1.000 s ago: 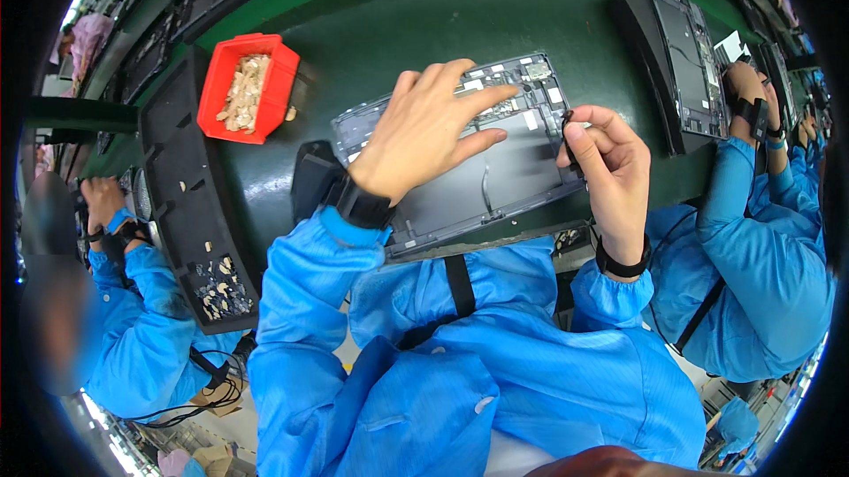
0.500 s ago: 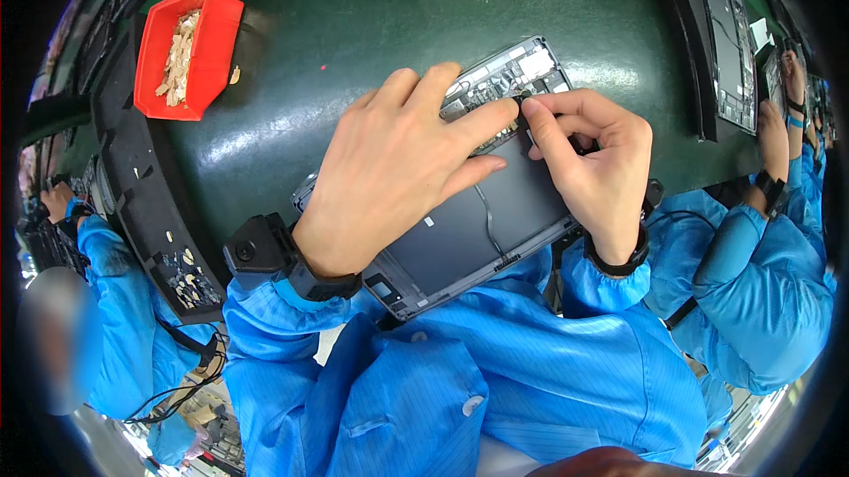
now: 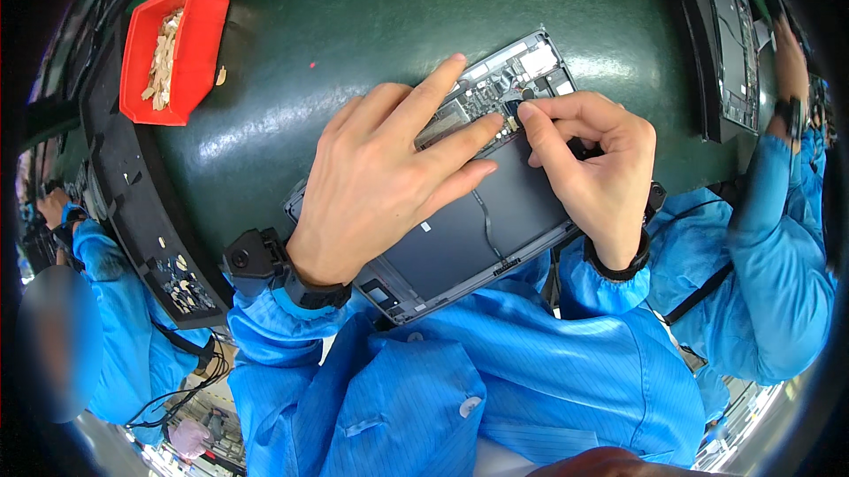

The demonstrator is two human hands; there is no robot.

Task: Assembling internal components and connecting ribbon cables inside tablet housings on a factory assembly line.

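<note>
An opened laptop base, dark grey, lies tilted on the bench in front of me, and its circuit board faces up along the far side. A dark flat cable crosses the bare lower part. My left hand spreads over the left side of the base, fingers apart, with the index fingertip by the board's near edge. At the right part of the board, my right hand pinches thumb and forefinger together beside a small dark piece; what they hold is too small to make out.
A red bin of small tan pieces stands at the far left of the green bench. Beside it runs a black tray with small scraps. Another opened laptop base rests at the right, near a co-worker's arm. Another person sits left.
My left hand has drawn back slightly to the left, its index fingertip parting from my right fingers and uncovering more of the board. The co-worker's arm at the right has reached farther forward.
</note>
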